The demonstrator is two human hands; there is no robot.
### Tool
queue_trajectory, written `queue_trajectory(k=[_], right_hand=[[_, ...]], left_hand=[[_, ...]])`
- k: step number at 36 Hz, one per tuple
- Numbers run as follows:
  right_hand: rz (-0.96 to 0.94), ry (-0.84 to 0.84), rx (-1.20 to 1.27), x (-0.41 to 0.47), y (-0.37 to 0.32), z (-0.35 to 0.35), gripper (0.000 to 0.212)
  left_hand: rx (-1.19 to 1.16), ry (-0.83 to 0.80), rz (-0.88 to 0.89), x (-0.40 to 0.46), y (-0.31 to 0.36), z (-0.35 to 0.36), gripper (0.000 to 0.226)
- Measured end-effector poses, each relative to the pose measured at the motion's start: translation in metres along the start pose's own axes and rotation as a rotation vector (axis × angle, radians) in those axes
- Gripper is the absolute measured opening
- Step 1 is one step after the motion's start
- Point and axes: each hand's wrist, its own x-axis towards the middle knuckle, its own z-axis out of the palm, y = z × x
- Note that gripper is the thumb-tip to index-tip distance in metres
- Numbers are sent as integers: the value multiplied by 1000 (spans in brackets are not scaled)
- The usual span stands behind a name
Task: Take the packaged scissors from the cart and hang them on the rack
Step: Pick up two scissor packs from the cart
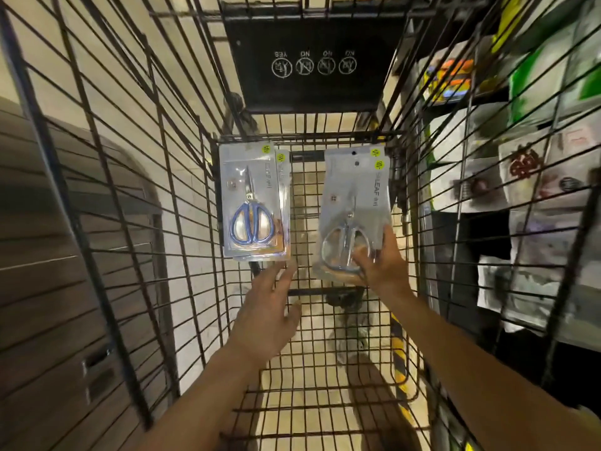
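- Two bare forearms are extended from the bottom edge into a black wire cart (136, 242), whose mesh floor is seen beneath them.
- The left hand (265, 315) is held open, fingers straight and slightly spread, above the mesh; nothing is gripped, and its fingertips are placed just below the left stack of packages.
- The right hand (382, 257) is wrapped round the lower corner of the right scissors package (353, 206), with the thumb laid across the front of the blister and the fingers hidden behind.
- That package is shown blurred, tilted slightly, with silver-handled scissors inside and a yellow-green sticker at its top; a second card is seen just behind it.
- The left scissors package (252, 203), with blue-handled scissors, is lying on the cart floor at the far left corner, on top of at least one more package.
- A black flap with white pictograms (313, 65) is seen at the far end of the cart.
- Shelves of packaged goods (527, 177) are visible through the right wall, blurred.
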Motion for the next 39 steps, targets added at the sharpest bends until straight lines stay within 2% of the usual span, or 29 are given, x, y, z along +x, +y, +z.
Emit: queue_trajectory(k=[2,5,9,13,17,19,21,24,27,31,34,35,39], right_hand=[[31,-47,101,-8,1,-2,66],[31,-95,223,-26,0,-7,75],[29,-159,327,-56,2,-15,81],[50,-224,402,-83,-7,-18,63],[43,-339,404,-99,-16,-16,62],[97,-370,393,-104,-19,-11,65],[152,-380,383,-103,-23,-10,76],[133,-429,334,-89,-28,-14,64],[99,-334,248,-65,-33,-19,59],[59,-143,221,-32,-38,-16,77],[6,-7,166,-2,-33,-9,64],[-1,48,113,9,-30,-6,66],[-5,136,-177,40,-14,8,105]], left_hand=[[-48,-17,-8,0,0,2,72],[-169,-57,-53,0,2,3,73],[-567,-93,-213,6,17,-6,81],[-875,-108,-307,11,31,-21,97],[-997,-123,-253,12,32,-28,111],[-1045,-123,-226,12,30,-30,118],[-1103,-112,-212,11,28,-33,116],[-1139,-31,-234,6,28,-40,107],[-1122,80,-240,0,27,-48,100],[-1127,154,-224,-6,19,-57,96],[-1135,221,-248,-7,15,-59,95],[-1119,241,-254,-7,15,-59,96],[-1097,285,-236,-7,19,-63,97]])
